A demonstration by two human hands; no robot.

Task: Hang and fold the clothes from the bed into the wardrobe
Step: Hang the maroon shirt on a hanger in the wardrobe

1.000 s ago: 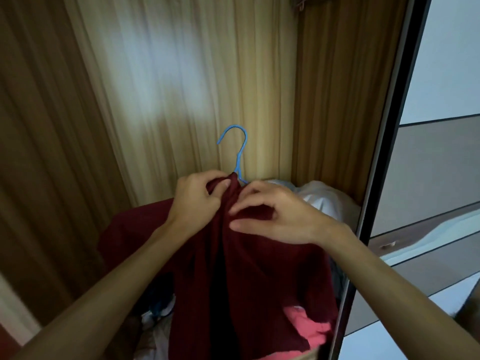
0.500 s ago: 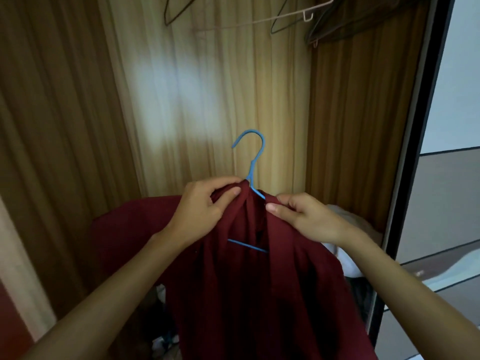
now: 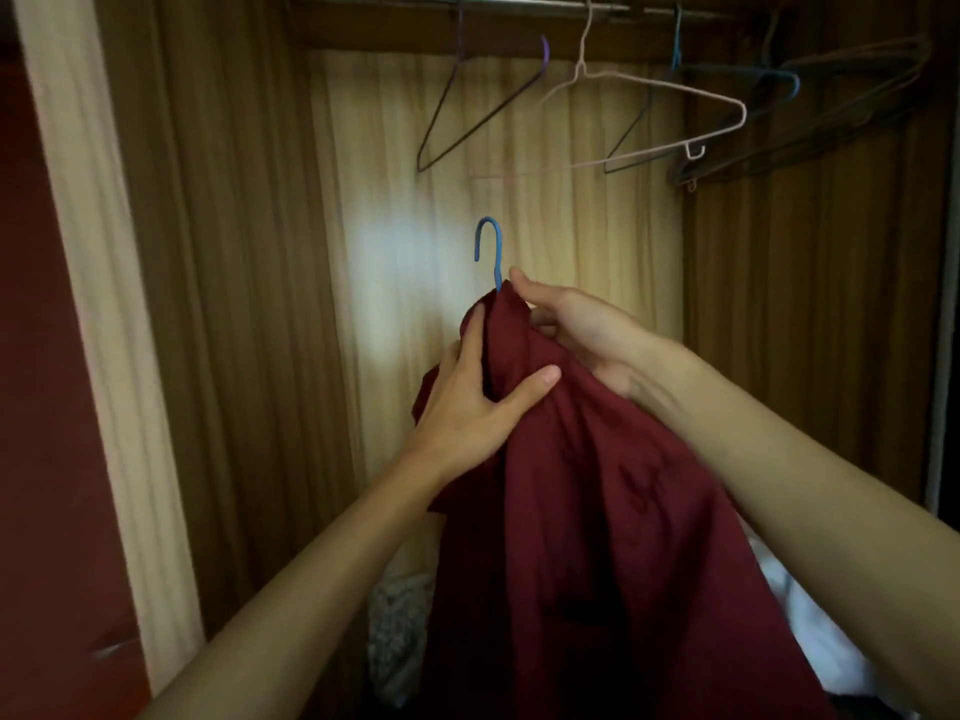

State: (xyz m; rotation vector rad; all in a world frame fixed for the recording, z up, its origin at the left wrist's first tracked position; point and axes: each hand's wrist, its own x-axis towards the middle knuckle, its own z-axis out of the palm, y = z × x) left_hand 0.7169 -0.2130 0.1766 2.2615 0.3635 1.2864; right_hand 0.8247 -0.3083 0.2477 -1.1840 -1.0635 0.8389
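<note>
A dark red garment (image 3: 587, 511) hangs on a blue hanger (image 3: 491, 249) whose hook sticks up above the collar; the rest of the hanger is hidden in the cloth. My left hand (image 3: 475, 397) grips the garment's left shoulder just under the collar. My right hand (image 3: 576, 330) holds the collar on the right side, close to the hook's stem. Both are raised inside the open wardrobe, well below the metal rail (image 3: 519, 0) at the top.
Several empty wire hangers hang from the rail: a dark one (image 3: 467, 106), a pink one (image 3: 654, 116) and more bunched at the right (image 3: 810, 111). White cloth (image 3: 815, 636) and a grey knitted item (image 3: 397, 631) lie at the wardrobe bottom. The wardrobe's side wall (image 3: 104, 304) stands left.
Both hands have lifted the garment and hanger higher toward the rail. The left hand slid down onto the shoulder, and the hanger's bars are now covered by cloth.
</note>
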